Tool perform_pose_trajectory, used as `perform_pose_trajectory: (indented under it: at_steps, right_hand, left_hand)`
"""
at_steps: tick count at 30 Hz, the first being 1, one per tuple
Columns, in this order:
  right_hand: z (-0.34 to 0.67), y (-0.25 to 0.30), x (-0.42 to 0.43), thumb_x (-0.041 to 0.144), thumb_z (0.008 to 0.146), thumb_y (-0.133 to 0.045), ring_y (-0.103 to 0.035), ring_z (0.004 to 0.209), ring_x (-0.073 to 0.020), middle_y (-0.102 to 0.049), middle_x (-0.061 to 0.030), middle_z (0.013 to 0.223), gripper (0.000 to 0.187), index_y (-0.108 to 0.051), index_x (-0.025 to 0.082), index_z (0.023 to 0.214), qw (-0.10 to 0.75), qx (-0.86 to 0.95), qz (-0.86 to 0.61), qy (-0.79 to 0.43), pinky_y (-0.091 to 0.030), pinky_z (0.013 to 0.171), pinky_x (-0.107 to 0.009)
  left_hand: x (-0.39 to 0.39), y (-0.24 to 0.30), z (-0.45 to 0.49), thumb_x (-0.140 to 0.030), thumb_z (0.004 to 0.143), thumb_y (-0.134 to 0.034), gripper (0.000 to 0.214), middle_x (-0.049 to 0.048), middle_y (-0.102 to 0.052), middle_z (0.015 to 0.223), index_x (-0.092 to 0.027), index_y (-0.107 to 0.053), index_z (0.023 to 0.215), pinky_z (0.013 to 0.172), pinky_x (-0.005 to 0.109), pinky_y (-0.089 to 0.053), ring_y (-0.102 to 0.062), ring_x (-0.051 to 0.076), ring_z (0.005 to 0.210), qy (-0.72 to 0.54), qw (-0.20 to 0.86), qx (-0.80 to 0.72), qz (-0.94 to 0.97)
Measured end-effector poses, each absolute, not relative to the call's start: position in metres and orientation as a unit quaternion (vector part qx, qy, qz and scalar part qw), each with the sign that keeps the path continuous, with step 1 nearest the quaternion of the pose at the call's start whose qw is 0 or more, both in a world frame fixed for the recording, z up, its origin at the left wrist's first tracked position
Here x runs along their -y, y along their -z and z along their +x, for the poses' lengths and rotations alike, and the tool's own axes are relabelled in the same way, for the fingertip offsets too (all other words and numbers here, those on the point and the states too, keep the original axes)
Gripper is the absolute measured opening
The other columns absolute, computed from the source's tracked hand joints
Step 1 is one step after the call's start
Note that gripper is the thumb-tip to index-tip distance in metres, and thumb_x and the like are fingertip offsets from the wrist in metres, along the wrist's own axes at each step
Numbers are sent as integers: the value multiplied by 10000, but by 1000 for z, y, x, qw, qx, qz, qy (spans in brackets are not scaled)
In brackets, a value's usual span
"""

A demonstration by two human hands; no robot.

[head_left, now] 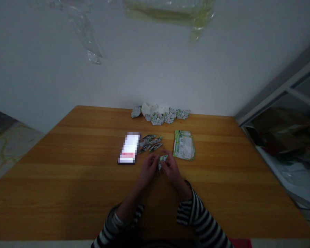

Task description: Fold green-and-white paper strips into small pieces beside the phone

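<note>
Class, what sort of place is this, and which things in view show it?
Probably an indoor room, perhaps at home or a small workroom: a wooden table by a pale wall, with white-framed shelving at the right.

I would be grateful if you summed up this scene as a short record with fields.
Left hand: fingers on the small paper
Right hand: fingers on the same small paper
Phone: lying left of the strips, screen lit but pixelated
Strips: several, folded, just beyond the hands
Leaflets: a green-and-white printed stack, right of the strips
Paper row: folded pieces along the far edge, by the wall
Table: wooden
Sleeves: striped, dark and light
</note>
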State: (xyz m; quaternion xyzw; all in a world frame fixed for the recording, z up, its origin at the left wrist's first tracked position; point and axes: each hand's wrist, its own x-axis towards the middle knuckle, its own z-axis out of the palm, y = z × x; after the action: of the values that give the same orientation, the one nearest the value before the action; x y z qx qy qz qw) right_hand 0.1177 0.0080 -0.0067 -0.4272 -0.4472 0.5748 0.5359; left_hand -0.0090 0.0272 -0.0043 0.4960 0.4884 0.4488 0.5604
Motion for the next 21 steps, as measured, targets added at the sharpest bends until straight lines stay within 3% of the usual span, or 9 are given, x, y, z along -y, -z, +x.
perform_pose_trajectory:
  at_steps: [4, 8, 10, 14, 21]
  right_hand:
    - [116, 9, -10, 392, 826, -632, -450, 476, -99, -464, 83, 581, 469, -480, 215, 1234, 550, 427, -431, -573, -372, 457, -202]
    - [119, 15, -13, 403, 826, -646, -456, 523, -100, -502, 58, 633, 437, -520, 211, 1198, 558, 441, -449, -541, -372, 484, -202]
    - [119, 17, -14, 449, 852, -611, -437, 514, -95, -494, 51, 650, 417, -539, 215, 1189, 558, 436, -445, -547, -356, 470, -202]
    - [121, 19, -16, 539, 896, -508, -380, 474, -92, -438, 54, 619, 428, -591, 198, 1141, 545, 432, -444, -564, -307, 425, -208]
    - [132, 23, -22, 575, 879, -518, -378, 463, -96, -427, 58, 550, 473, -656, 159, 1058, 511, 474, -468, -543, -288, 424, -210]
  left_hand:
    - [-29, 9, -8, -488, 843, -588, 327, -36, -554, 589, -179, -548, 744, 512, 228, -410, -530, 122, 527, -452, 548, -482, 513]
    - [-31, 9, -9, -392, 887, -549, 255, 40, -699, 887, -180, -641, 996, 742, 297, -504, -647, 185, 815, -450, 465, -487, 587]
    - [-32, 8, -9, -361, 899, -534, 263, 59, -711, 972, -190, -681, 1034, 819, 329, -498, -647, 206, 900, -420, 428, -479, 641]
    - [-32, 8, -11, -358, 921, -500, 292, 58, -704, 863, -188, -732, 974, 734, 318, -505, -644, 197, 778, -363, 415, -468, 691]
    - [-31, 7, -10, -353, 927, -497, 307, 68, -719, 969, -177, -701, 1074, 797, 321, -515, -659, 205, 860, -354, 455, -429, 695]
